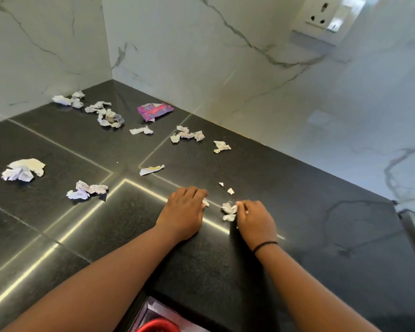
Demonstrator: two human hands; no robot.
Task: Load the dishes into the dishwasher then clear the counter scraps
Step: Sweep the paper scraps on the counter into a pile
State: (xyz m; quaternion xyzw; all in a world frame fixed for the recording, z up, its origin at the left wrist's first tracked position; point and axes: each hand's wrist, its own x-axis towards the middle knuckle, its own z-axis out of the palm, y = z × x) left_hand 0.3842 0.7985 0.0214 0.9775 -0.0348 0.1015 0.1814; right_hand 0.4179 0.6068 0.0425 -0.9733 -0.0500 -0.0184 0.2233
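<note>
a: gathering paper on the dark counter [297, 212], both hands are down near its front edge. the right hand [255, 220] has its fingers curled round a small crumpled white scrap [228, 209], which sits at its fingertips, touching the stone.

b: and the left hand [183, 212]?

a: palm down, fingers bent, with a tiny white bit [205, 202] pinched at the fingertips. the two hands are near each other but apart.

b: where's the rest of the mess?

a: just beyond the right hand lie two little flecks [230, 190]. further back, a torn strip with a yellow mark [151, 169], then a cluster of crumpled pieces [187, 135] and a single piece [221, 146] near the marble wall [225, 68]. a purple wrapper [154, 111] lies close to the corner, with more wads [108, 115] and [68, 99] to its left. on the left side sit a larger crumpled pile [24, 170] and another wad [86, 190].

b: anything else?

a: a black band [265, 245] on the right wrist, a wall socket [321, 17] up high, and something red [157, 326] below the counter edge; i can't tell what it is.
</note>
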